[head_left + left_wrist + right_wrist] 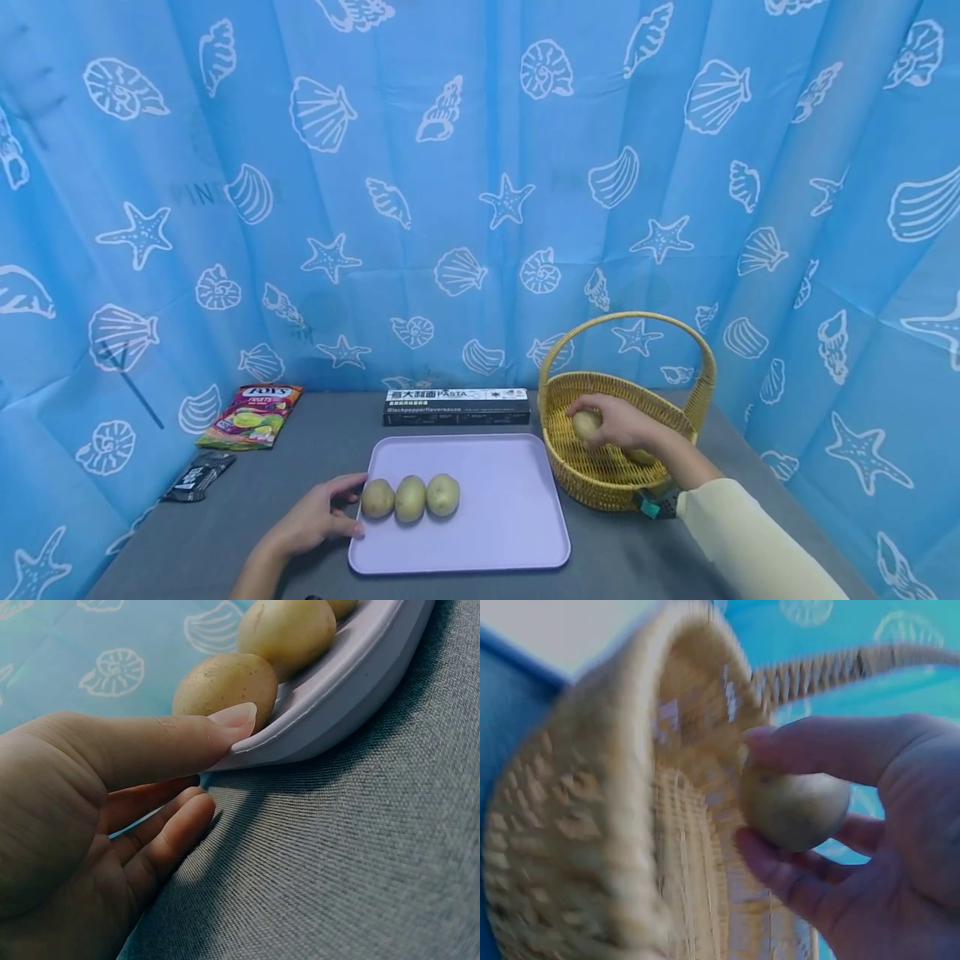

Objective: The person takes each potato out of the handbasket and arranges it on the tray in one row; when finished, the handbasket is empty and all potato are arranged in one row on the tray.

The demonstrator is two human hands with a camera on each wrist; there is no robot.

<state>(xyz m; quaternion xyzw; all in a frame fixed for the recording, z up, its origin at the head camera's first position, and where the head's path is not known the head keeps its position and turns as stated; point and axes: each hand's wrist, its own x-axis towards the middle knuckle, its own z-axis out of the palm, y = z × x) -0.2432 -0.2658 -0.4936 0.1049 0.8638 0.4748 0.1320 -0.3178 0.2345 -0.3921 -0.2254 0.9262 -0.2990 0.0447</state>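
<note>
Three potatoes (410, 499) sit in a row at the left of the lilac tray (510, 504). My left hand (311, 518) rests at the tray's left edge; in the left wrist view its thumb (176, 746) touches the rim beside a potato (225, 686), the other fingers loosely bent below. My right hand (621, 423) pinches a potato (586, 423) inside the wicker basket (551, 450), above its bottom. The right wrist view shows that potato (795, 810) between thumb and fingers. Another potato (640, 457) lies in the basket, partly hidden under the right hand.
A black and white pasta box (456, 408) lies behind the tray. At the left are a colourful candy bag (251, 417) and a small black packet (198, 477). The basket's tall handle (630, 315) arches upward, and a blue shell-print curtain (480, 208) hangs behind.
</note>
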